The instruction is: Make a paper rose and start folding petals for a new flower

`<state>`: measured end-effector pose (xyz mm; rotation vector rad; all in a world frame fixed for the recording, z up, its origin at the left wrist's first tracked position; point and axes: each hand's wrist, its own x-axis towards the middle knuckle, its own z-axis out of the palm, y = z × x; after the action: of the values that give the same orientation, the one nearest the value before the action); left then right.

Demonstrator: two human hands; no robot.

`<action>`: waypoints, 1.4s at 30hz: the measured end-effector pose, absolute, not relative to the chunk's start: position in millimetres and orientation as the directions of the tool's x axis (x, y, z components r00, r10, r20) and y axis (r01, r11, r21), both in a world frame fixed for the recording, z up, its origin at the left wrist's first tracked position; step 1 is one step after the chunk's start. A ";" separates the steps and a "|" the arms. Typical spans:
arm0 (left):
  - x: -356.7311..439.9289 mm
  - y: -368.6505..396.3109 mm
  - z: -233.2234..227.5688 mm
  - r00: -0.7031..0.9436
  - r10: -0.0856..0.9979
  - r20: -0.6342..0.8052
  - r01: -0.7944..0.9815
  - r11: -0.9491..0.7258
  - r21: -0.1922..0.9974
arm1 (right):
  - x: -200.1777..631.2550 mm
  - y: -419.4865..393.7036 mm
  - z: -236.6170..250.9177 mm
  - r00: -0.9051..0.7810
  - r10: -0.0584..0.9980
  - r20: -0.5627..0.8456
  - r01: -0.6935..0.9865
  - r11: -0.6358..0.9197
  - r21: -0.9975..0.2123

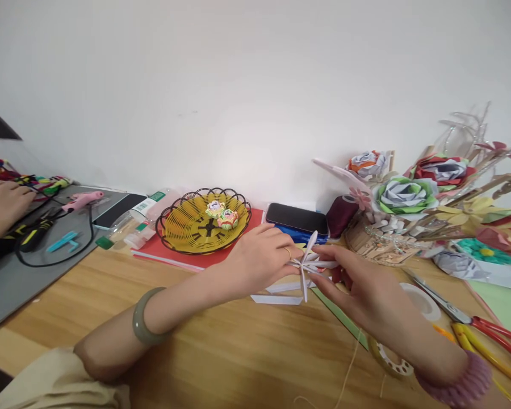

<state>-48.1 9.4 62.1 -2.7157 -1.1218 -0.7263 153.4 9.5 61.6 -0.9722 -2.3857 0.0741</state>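
Observation:
A white paper flower (305,266) with narrow folded petals is held between my two hands, a little above the table. My left hand (259,258) pinches it from the left, fingers closed at its centre. From the other side my right hand (357,284) grips a right-hand petal between thumb and fingers. Below the flower, white paper strips (276,299) and a green paper strip (343,315) lie on the wooden table (221,352). The fingertips of my left hand are partly hidden behind the petals.
A yellow woven basket (183,227) holding small paper flowers stands on red paper (170,258). Behind lies a phone (296,218). Scissors (447,304), tape rolls (421,301) and a basket of paper flowers (378,247) are at right. Another person's hand (4,207) rests far left.

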 end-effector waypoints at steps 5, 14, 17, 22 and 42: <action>-49.1 15.6 62.0 0.351 0.793 0.498 0.574 -0.602 0.555 | 154.3 11.5 71.1 -0.523 0.731 0.438 0.543 0.682 -0.489; -35.4 16.5 62.4 0.272 0.957 -0.101 -0.203 0.159 0.966 | 149.9 15.1 58.9 -0.298 0.916 0.268 0.354 0.367 -0.860; -34.7 14.7 62.1 0.296 0.949 -0.108 -0.128 0.151 0.980 | 148.9 14.5 59.3 -0.368 0.904 0.218 0.327 0.345 -0.880; -38.7 14.2 62.2 0.344 0.932 -0.118 -0.109 0.165 0.980 | 151.2 15.1 55.5 -0.432 0.836 0.338 0.404 0.514 -0.757; -33.1 16.4 53.9 0.343 0.937 -0.061 -0.478 0.230 0.847 | 143.0 12.6 60.3 -0.431 0.885 -0.173 0.133 -0.128 -0.983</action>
<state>-33.1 16.4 53.9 -2.6459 -2.0715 -3.3753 143.0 12.6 60.3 -1.1516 -1.5451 1.6178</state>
